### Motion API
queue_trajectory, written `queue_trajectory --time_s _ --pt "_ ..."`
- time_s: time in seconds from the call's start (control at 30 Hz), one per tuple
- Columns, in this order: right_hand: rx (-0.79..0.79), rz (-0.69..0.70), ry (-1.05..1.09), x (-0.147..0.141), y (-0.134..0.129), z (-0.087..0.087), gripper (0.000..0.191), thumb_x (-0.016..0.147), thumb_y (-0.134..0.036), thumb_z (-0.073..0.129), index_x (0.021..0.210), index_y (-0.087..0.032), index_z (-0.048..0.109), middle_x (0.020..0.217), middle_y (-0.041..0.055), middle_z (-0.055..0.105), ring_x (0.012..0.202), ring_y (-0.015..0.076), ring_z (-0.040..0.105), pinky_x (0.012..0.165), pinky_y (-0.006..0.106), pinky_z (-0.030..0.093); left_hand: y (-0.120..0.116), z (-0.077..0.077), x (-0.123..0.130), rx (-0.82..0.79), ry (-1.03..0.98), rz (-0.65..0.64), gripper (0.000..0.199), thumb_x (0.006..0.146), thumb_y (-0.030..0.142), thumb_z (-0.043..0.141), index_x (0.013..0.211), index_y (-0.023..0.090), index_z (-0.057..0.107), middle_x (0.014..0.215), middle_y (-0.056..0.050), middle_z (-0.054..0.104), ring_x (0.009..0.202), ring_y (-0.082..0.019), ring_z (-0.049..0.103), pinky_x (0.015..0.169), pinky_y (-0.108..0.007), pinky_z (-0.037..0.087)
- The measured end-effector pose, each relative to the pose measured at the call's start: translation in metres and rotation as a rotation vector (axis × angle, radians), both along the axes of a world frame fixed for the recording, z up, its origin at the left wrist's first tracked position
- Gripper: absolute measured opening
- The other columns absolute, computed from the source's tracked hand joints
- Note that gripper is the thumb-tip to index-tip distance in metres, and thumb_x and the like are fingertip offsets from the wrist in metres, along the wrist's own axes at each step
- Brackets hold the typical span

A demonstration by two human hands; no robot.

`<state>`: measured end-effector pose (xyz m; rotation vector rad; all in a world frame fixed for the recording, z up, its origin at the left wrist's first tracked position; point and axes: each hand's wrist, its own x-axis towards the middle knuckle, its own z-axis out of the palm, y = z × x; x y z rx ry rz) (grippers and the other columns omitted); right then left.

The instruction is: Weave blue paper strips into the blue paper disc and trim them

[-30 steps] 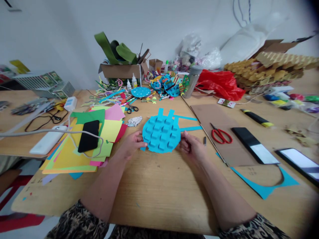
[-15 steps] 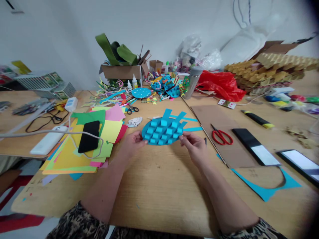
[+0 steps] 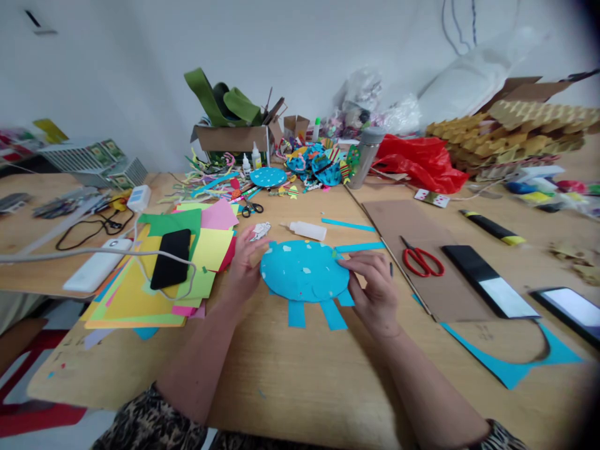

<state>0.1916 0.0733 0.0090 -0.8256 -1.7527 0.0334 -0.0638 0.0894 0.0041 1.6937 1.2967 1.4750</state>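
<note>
A blue paper oval (image 3: 304,272) is held up over the table, its flat side with pale patches facing me. Several blue paper tabs (image 3: 296,314) stick out from its lower edge. My left hand (image 3: 244,262) grips the oval's left edge, while the fingers of my right hand (image 3: 374,287) are closed on its right edge. Just behind the oval lies a white glue bottle (image 3: 307,230) on its side. One narrow blue paper strip (image 3: 347,224) rests beyond it, and another blue strip (image 3: 360,248) lies near my right fingers. A small white paper cutout (image 3: 260,232) is behind my left hand.
Coloured paper sheets with a black phone (image 3: 171,259) on top are at left. Red scissors (image 3: 422,259) and another phone (image 3: 490,281) lie on brown cardboard (image 3: 391,215) at right. Black scissors (image 3: 252,209), a steel flask (image 3: 367,157) and a box (image 3: 232,139) stand further back.
The blue oval has been turned over: its raised paper loops faced me before, its flat patched side does now. The tabs now point toward me, and the glue bottle has come into view.
</note>
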Motion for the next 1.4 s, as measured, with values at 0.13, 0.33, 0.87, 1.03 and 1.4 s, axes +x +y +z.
queue_trajectory --time_s 0.13,0.33,0.87,1.03,1.4 --pt "0.113 -0.111 -0.036 0.001 0.000 0.000 0.038 0.080 -0.002 0.059 0.107 -0.028 0.063 0.085 0.0029 0.062 0.090 0.0214 0.058 0.078 0.041 0.048 0.005 -0.007 0.001 -0.155 -0.335 0.043 0.043 0.075 0.034 0.071 0.116 0.026 0.059 0.126 -0.007 0.056 0.119 -0.023 0.050 0.095 -0.035 0.042" --pt "0.171 -0.146 -0.152 0.001 -0.002 0.000 0.042 0.078 -0.001 0.063 0.109 -0.029 0.062 0.083 0.0016 0.064 0.089 0.0207 0.057 0.076 0.038 0.050 0.006 -0.003 0.004 -0.500 -0.671 -0.108 0.029 0.074 0.045 0.068 0.074 0.016 0.066 0.067 -0.002 0.061 0.065 -0.014 0.056 0.061 -0.027 0.043" --pt "0.044 -0.131 -0.207 -0.002 0.005 -0.007 0.033 0.085 -0.005 0.055 0.110 -0.026 0.063 0.085 0.0040 0.068 0.088 0.0211 0.056 0.078 0.039 0.047 0.004 0.002 0.004 -0.658 -0.612 -0.076 0.041 0.043 0.032 0.089 0.070 0.014 0.064 0.064 -0.001 0.067 0.055 -0.012 0.058 0.055 -0.025 0.044" --pt "-0.060 -0.367 -0.241 0.035 0.024 -0.003 0.018 0.088 -0.019 0.054 0.099 -0.022 0.068 0.080 0.0064 0.068 0.077 0.0212 0.057 0.074 0.039 0.046 0.006 0.003 0.001 -0.613 -0.646 -0.072 0.037 0.044 0.030 0.088 0.066 0.014 0.064 0.062 0.000 0.066 0.055 -0.010 0.056 0.054 -0.022 0.043" --pt "-0.736 -0.935 -0.596 0.156 0.054 -0.022 0.024 0.080 -0.022 0.056 0.059 -0.014 0.062 0.073 0.0222 0.061 0.077 0.0332 0.060 0.058 0.041 0.037 0.005 0.003 0.002 -0.579 -0.717 -0.115 0.028 0.049 0.024 0.086 0.065 0.014 0.065 0.063 0.000 0.065 0.057 -0.010 0.057 0.056 -0.023 0.044"
